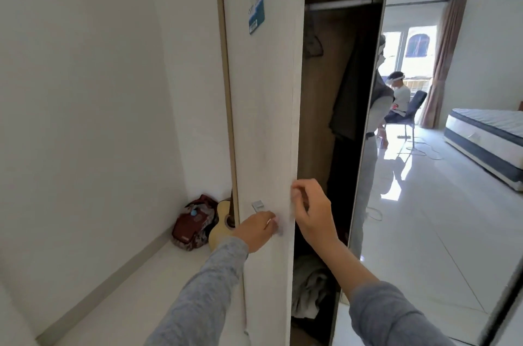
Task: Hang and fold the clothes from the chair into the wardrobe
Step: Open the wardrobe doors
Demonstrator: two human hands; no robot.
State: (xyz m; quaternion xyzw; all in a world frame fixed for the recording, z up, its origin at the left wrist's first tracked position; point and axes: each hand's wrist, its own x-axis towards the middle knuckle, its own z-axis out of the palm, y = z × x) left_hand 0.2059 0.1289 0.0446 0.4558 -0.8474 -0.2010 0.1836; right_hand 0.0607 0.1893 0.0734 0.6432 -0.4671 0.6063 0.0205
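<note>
The wardrobe's white left door (263, 108) stands partly ajar in front of me. My right hand (311, 212) curls its fingers round the door's free edge at about waist height. My left hand (259, 229) presses its fingertips on the door's face just below a small metal handle (257, 206). Through the gap I see a hanging rail (339, 3), dark garments (348, 96) hanging from it, and a crumpled grey pile of clothes (310, 292) on the wardrobe floor. The dark chair (416, 103) shows only as a reflection, with a person seated on it.
The wardrobe's right door is a mirror (441, 204), reflecting a bed (486, 133), a curtain (447, 62), a cable on the tiled floor and my own figure. A red bag (192, 225) and a small guitar (222, 224) lean in the corner to the left.
</note>
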